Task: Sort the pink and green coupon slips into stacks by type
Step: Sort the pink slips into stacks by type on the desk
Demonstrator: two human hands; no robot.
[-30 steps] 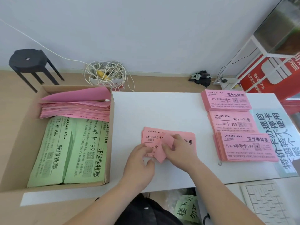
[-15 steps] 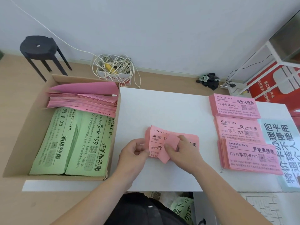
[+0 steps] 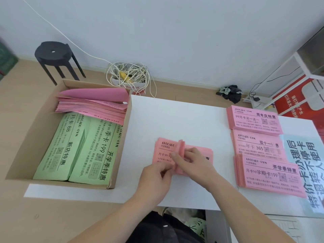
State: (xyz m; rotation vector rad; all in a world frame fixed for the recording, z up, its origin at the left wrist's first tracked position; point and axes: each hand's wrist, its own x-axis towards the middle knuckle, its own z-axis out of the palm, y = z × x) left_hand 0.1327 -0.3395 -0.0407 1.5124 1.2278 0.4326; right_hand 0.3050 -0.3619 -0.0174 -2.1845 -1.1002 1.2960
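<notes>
A small pile of pink slips (image 3: 164,152) lies mid-table. Over it, my left hand (image 3: 157,174) and my right hand (image 3: 196,162) pinch a few pink slips (image 3: 181,151) stood on edge between them. Three sorted pink stacks sit at the right: the far stack (image 3: 254,120), the middle stack (image 3: 257,146) and the near stack (image 3: 270,174). In the cardboard box (image 3: 35,134) at the left lie an unsorted pink pile (image 3: 93,106) and two green stacks (image 3: 61,146) (image 3: 98,151).
The white table (image 3: 184,116) carries a pale blue printed sheet (image 3: 305,172) at its right edge. On the floor behind stand a black stool (image 3: 54,55), a tangle of white cable (image 3: 129,76) and a red and white sign (image 3: 301,95).
The slips between my hands have turned from a flat fold to standing on edge. The camera has tilted and moved closer; the piles and stacks stay put.
</notes>
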